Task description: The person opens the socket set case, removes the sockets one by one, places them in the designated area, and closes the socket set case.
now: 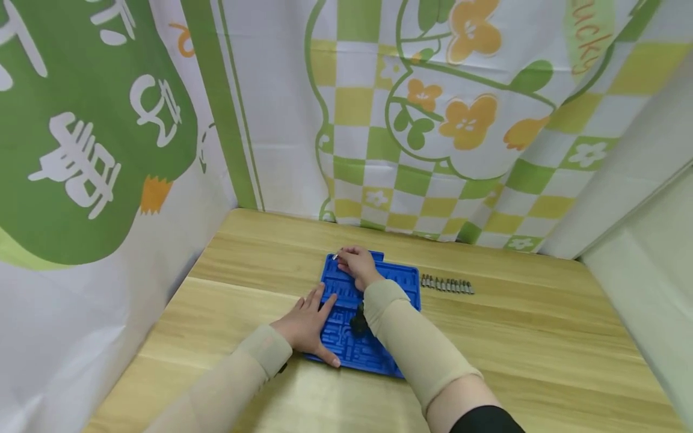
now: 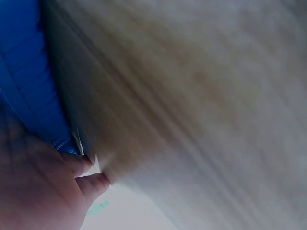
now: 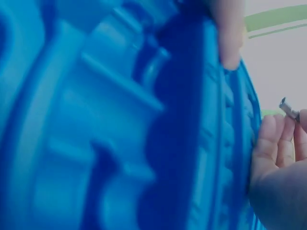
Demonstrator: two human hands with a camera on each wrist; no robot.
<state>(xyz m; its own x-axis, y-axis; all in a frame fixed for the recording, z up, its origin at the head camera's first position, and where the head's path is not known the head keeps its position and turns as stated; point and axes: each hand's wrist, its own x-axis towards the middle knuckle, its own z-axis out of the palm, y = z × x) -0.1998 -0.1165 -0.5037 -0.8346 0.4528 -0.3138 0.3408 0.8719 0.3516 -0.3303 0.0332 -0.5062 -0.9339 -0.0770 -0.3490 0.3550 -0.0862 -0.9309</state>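
Observation:
A blue plastic tool case (image 1: 346, 346) with moulded slots lies opened out flat on the table. My left hand (image 1: 305, 325) rests along its left edge with the fingers spread; the left wrist view shows fingertips beside the blue rim (image 2: 33, 72). Over the far left part of the case, my right hand (image 1: 357, 264) pinches a small silver metal socket (image 3: 289, 108) between thumb and fingers. The socket's hollow end points away from the hand and stands apart from the slots. My right forearm hides part of the case.
A row of several small metal sockets (image 1: 446, 284) lies on the wooden table (image 1: 530, 337) just right of the case. A patterned cloth (image 1: 411, 198) hangs behind the table's far edge, and another (image 1: 162, 240) hangs at the left.

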